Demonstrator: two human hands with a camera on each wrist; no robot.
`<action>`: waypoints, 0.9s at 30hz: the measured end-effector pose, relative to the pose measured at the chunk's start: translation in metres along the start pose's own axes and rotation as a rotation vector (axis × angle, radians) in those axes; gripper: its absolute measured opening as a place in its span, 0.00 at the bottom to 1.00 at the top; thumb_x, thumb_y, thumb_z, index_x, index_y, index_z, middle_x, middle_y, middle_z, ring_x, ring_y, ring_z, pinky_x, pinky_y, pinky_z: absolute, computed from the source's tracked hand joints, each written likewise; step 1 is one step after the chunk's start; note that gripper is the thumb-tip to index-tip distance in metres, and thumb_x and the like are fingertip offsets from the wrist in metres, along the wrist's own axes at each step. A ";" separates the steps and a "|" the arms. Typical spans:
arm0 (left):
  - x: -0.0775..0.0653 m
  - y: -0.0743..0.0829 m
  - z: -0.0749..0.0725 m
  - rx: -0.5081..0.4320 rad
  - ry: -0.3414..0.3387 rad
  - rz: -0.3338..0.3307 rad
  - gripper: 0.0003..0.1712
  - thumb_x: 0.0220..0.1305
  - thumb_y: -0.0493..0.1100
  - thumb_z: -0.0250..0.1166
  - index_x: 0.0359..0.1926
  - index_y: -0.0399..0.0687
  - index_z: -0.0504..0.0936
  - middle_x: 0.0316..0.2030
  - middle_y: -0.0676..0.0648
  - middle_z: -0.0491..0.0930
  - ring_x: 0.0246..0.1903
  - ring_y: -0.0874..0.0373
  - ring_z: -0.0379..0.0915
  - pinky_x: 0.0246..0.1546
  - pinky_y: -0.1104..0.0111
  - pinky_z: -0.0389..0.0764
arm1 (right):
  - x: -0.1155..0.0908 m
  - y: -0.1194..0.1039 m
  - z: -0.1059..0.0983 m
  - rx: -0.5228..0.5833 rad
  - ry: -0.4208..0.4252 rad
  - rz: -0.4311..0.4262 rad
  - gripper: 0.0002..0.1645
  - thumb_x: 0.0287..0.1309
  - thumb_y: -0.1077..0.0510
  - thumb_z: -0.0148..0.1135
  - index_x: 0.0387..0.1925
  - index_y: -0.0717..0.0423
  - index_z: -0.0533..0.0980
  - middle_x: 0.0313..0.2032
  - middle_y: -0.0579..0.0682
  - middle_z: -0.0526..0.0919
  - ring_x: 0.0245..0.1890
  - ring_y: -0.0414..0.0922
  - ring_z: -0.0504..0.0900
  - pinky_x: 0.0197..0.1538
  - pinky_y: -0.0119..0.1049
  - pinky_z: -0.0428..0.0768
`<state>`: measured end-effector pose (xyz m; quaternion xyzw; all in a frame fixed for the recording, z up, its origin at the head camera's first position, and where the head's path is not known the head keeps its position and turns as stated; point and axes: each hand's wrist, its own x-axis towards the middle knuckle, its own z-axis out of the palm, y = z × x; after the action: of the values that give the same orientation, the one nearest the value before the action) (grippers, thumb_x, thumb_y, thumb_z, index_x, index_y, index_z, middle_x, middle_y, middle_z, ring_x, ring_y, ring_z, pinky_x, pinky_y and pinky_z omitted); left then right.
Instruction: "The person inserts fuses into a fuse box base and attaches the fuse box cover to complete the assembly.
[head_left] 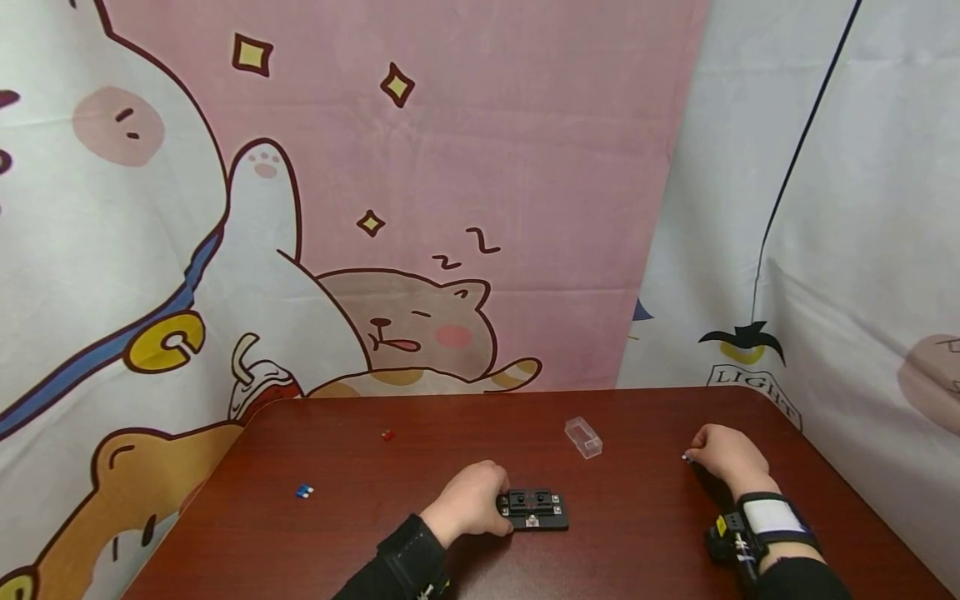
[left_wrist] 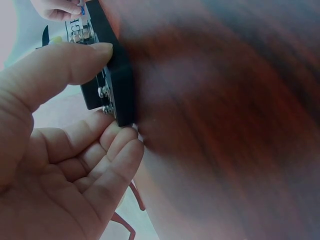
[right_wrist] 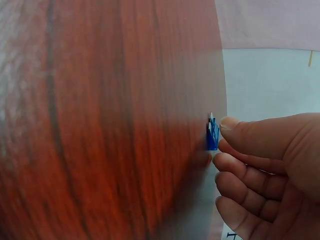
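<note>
My left hand (head_left: 474,500) grips the left end of a black block (head_left: 557,518) on the table, thumb at the near side and fingers at the far side. Metal screws and small terminals show on the block's upper face. In the left wrist view the thumb presses the block (left_wrist: 125,95) near its edge. Out at the right, my right hand (head_left: 727,454) pinches a small translucent blue blade fuse (right_wrist: 213,136) between thumb and index finger. Its two metal prongs point away from the palm, just over the table. The other right fingers are loosely curled.
A clear plastic box (head_left: 583,437) lies toward the back of the brown table (head_left: 645,500). Small blue pieces (head_left: 303,492) lie at the left, and a tiny red piece (head_left: 387,435) farther back. A printed cloth (head_left: 555,167) hangs behind the table.
</note>
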<state>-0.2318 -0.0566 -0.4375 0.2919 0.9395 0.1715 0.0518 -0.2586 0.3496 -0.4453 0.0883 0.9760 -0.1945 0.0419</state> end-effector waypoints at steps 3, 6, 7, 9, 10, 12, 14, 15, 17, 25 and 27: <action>0.000 -0.001 0.001 0.002 0.002 0.000 0.20 0.35 0.46 0.82 0.30 0.46 0.82 0.25 0.58 0.69 0.25 0.65 0.64 0.30 0.71 0.70 | 0.001 0.000 0.001 -0.006 0.001 -0.003 0.11 0.59 0.56 0.68 0.31 0.61 0.77 0.28 0.52 0.77 0.30 0.49 0.73 0.33 0.44 0.73; 0.001 -0.002 0.002 0.003 0.001 0.000 0.20 0.36 0.46 0.82 0.30 0.46 0.82 0.26 0.57 0.69 0.25 0.65 0.65 0.30 0.71 0.71 | 0.001 0.000 0.002 -0.007 0.004 -0.004 0.11 0.58 0.57 0.68 0.30 0.60 0.76 0.27 0.52 0.77 0.29 0.49 0.73 0.32 0.44 0.73; 0.001 -0.002 0.002 0.003 0.001 -0.001 0.20 0.36 0.46 0.82 0.30 0.46 0.82 0.26 0.57 0.70 0.25 0.65 0.65 0.30 0.71 0.71 | 0.001 0.000 0.002 -0.006 0.005 -0.002 0.11 0.58 0.57 0.68 0.30 0.60 0.76 0.27 0.52 0.77 0.29 0.49 0.73 0.32 0.44 0.73; 0.002 -0.002 0.003 0.004 0.000 -0.004 0.20 0.36 0.47 0.82 0.30 0.46 0.82 0.26 0.57 0.69 0.25 0.65 0.65 0.30 0.71 0.71 | 0.002 0.000 0.003 -0.003 0.007 0.001 0.11 0.58 0.57 0.68 0.29 0.59 0.76 0.27 0.51 0.76 0.29 0.49 0.73 0.32 0.44 0.73; 0.002 -0.002 0.003 0.005 0.001 -0.005 0.20 0.36 0.47 0.82 0.30 0.47 0.82 0.26 0.57 0.69 0.25 0.65 0.65 0.31 0.71 0.71 | 0.002 -0.001 0.003 -0.003 0.008 0.002 0.11 0.58 0.57 0.68 0.29 0.59 0.76 0.27 0.51 0.76 0.29 0.49 0.73 0.32 0.44 0.72; 0.002 -0.003 0.003 0.007 0.004 -0.008 0.21 0.36 0.47 0.82 0.30 0.47 0.82 0.26 0.58 0.69 0.25 0.65 0.65 0.31 0.71 0.71 | 0.002 -0.001 0.003 -0.001 0.008 0.006 0.10 0.59 0.58 0.67 0.29 0.59 0.75 0.26 0.51 0.76 0.29 0.49 0.72 0.32 0.44 0.72; 0.002 -0.003 0.004 0.007 0.007 -0.010 0.21 0.36 0.47 0.82 0.30 0.47 0.82 0.26 0.58 0.69 0.25 0.65 0.65 0.31 0.71 0.71 | 0.002 -0.002 0.004 0.003 0.004 0.011 0.10 0.59 0.58 0.67 0.28 0.58 0.75 0.26 0.52 0.75 0.29 0.49 0.72 0.32 0.44 0.72; 0.002 -0.003 0.004 0.007 0.009 -0.009 0.21 0.35 0.47 0.82 0.30 0.47 0.82 0.26 0.58 0.69 0.25 0.65 0.65 0.31 0.71 0.71 | 0.003 -0.002 0.004 0.003 0.003 0.013 0.09 0.59 0.59 0.66 0.28 0.58 0.75 0.26 0.52 0.74 0.29 0.49 0.72 0.31 0.44 0.71; 0.001 -0.003 0.004 0.008 0.011 -0.005 0.20 0.35 0.47 0.82 0.30 0.46 0.82 0.26 0.58 0.69 0.25 0.65 0.65 0.31 0.71 0.71 | 0.003 -0.003 0.004 0.005 -0.001 0.017 0.09 0.60 0.59 0.65 0.28 0.57 0.74 0.25 0.52 0.73 0.29 0.49 0.72 0.31 0.43 0.71; 0.001 -0.003 0.004 0.002 0.007 0.000 0.20 0.36 0.47 0.82 0.30 0.46 0.82 0.26 0.58 0.69 0.25 0.65 0.64 0.30 0.72 0.71 | 0.002 -0.004 0.005 0.006 -0.015 0.025 0.09 0.61 0.60 0.63 0.27 0.57 0.73 0.25 0.52 0.72 0.28 0.49 0.71 0.30 0.42 0.70; 0.001 -0.003 0.004 -0.001 0.005 -0.004 0.20 0.36 0.47 0.82 0.30 0.46 0.82 0.25 0.58 0.69 0.25 0.65 0.64 0.29 0.72 0.71 | 0.002 -0.004 0.005 0.001 -0.017 0.023 0.09 0.62 0.60 0.63 0.27 0.57 0.74 0.25 0.52 0.73 0.28 0.49 0.72 0.30 0.42 0.70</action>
<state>-0.2333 -0.0570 -0.4420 0.2893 0.9402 0.1725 0.0498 -0.2612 0.3442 -0.4486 0.0978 0.9744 -0.1954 0.0523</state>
